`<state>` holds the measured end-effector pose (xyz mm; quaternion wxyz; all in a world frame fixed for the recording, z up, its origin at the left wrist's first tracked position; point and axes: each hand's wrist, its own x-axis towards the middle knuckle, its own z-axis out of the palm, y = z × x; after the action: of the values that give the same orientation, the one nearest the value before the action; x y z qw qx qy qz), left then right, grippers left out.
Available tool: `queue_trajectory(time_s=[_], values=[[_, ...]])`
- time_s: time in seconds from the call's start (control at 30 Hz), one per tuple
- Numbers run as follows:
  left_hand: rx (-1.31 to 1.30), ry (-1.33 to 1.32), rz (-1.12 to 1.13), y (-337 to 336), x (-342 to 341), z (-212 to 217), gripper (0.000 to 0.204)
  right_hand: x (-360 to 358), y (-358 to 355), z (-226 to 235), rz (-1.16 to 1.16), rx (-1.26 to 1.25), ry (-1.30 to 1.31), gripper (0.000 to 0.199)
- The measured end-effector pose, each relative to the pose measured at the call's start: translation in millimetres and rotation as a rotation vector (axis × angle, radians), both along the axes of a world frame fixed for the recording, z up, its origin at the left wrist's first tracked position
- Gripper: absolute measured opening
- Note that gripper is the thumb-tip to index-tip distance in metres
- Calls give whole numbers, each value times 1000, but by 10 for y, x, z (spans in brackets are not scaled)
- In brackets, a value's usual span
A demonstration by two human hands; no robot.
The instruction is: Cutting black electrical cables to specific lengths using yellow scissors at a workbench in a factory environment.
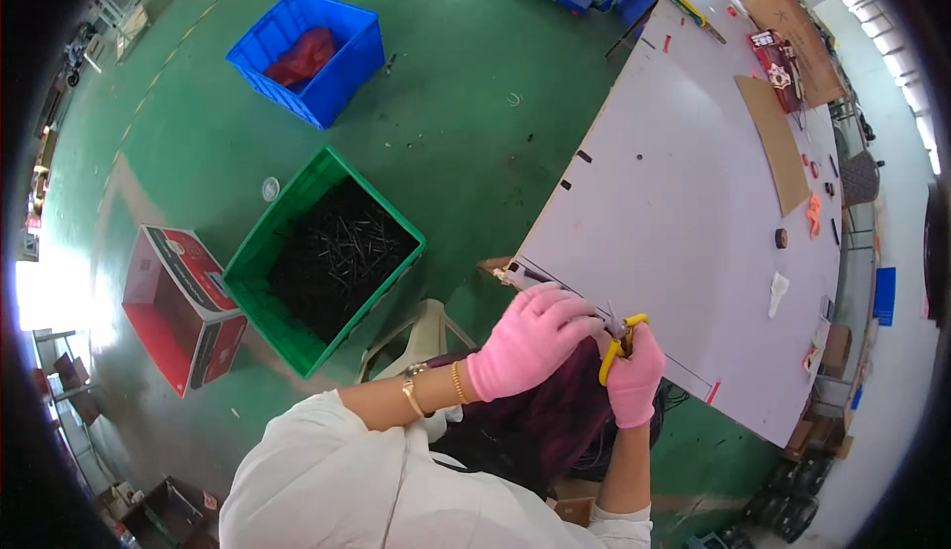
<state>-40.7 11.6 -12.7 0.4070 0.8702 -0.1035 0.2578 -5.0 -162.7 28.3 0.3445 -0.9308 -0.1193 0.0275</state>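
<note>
Both hands wear pink gloves and meet over the near edge of the white table. My right hand (636, 376) grips small pliers (611, 356) by their yellow handles, which stand apart. The metal jaws point away from me, right beside the fingertips of my left hand (533, 339). The left fingers are curled together; whatever they pinch is hidden or too small to make out. Just beyond the left hand, a short black piece (536, 275) lies at the table's corner. Dark maroon cloth (535, 425) covers my lap under the hands.
A green crate (312, 361) of thin black pieces stands on the floor to the left, beside a red-and-white carton (158, 321). Farther off is a blue crate (347, 88) with a red bag. The white table (684, 182) carries cardboard (773, 143) and a tape roll (782, 239).
</note>
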Motion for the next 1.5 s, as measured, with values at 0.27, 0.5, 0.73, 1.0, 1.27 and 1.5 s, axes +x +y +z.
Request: queue_trajectory(time_s=[0.27,0.5,0.73,1.0,1.27,1.5], values=[[236,187,-142,95,174,-58,21,62,-79,1,174,-119,-55,40],[222,84,-214,33,198,-289,24,48,-11,107,298,-135,-115,6],[357,167,-185,202,266,-268,29,102,120,110,348,-145,-94,4],[258,163,-239,206,272,-192,18,104,126,182,363,-124,-128,5],[307,176,-53,170,78,-106,8,175,124,64,327,-146,-81,13],[310,140,-67,118,97,-232,15,196,119,77,218,-114,31,27]])
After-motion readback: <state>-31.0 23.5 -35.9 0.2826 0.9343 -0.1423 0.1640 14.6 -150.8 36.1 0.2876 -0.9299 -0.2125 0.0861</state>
